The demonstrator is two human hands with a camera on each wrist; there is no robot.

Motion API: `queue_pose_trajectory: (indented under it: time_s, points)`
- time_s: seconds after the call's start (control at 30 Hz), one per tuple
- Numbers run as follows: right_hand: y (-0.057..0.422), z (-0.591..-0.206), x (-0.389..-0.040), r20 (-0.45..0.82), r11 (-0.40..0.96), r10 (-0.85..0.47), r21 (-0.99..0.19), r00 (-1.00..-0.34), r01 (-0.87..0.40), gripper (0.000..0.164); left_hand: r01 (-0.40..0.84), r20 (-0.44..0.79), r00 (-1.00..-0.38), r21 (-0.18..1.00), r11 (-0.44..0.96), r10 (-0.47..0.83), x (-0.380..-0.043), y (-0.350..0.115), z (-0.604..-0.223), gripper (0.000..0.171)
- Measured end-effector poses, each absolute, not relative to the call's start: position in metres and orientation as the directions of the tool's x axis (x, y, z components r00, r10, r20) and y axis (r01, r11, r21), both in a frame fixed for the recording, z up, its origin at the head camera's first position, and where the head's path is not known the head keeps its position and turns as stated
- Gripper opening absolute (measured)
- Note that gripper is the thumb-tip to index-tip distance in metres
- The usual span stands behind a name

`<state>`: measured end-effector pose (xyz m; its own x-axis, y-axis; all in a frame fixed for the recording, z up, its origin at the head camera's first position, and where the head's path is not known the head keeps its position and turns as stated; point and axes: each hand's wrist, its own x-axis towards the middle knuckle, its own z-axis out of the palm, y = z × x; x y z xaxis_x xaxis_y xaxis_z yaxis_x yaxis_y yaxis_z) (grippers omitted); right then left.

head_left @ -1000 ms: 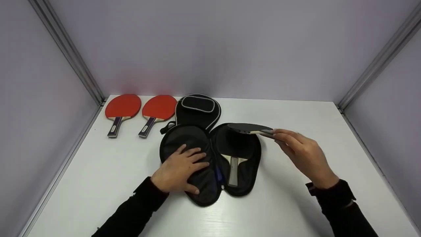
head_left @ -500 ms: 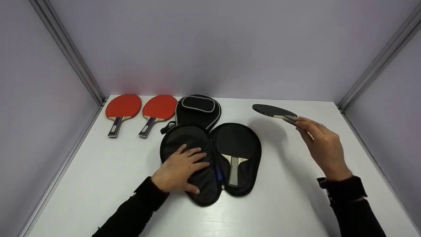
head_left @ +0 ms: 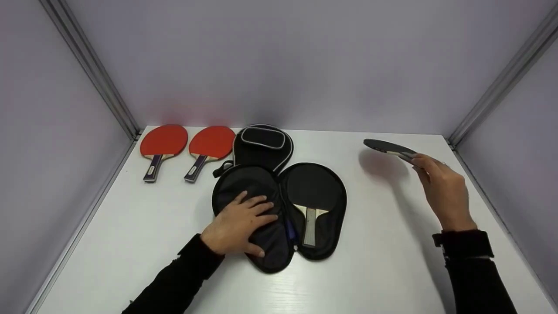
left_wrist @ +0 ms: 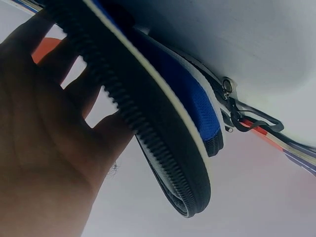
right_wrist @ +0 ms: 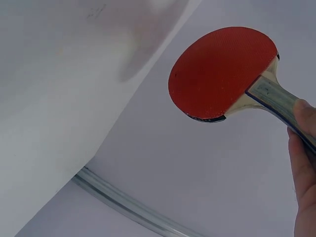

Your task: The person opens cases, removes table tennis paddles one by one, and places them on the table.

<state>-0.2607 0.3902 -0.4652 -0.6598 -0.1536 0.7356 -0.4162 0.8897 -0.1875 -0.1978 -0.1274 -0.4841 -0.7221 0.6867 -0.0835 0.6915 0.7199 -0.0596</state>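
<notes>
My right hand (head_left: 447, 192) pinches the handle of a table tennis bat (head_left: 388, 146) above the table at the right, black face up. Its underside is red in the right wrist view, where the bat (right_wrist: 224, 74) shows whole beyond my fingers (right_wrist: 303, 163). My left hand (head_left: 239, 224) lies with fingers spread on the flap of an unzipped black bat case (head_left: 274, 261). In the left wrist view the zipper edge of the case (left_wrist: 163, 133) runs past that hand. A second bat (head_left: 310, 226), black with a pale handle, lies in the right half of the case.
Two red bats, one at the far left (head_left: 163, 140) and another beside it (head_left: 212, 143), lie on the white table (head_left: 130, 244). A closed black case (head_left: 263, 152) with light piping lies behind the unzipped one. Pale panels (head_left: 279, 65) enclose the table's back and sides.
My right hand has carried its bat from over the unzipped case to the right, first rising, uncovering the bat inside. My left hand has stayed on the flap.
</notes>
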Motion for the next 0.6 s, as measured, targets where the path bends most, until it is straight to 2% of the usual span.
queue_pose_trajectory:
  time_s: [0.6]
  points:
    - [0.44,-0.482,-0.27,0.707,0.939,0.03,-0.263,-0.706,-0.224,0.019,0.689,-0.091,-0.725,-0.07,0.722,0.683,-0.198,-0.128,-0.487,0.095]
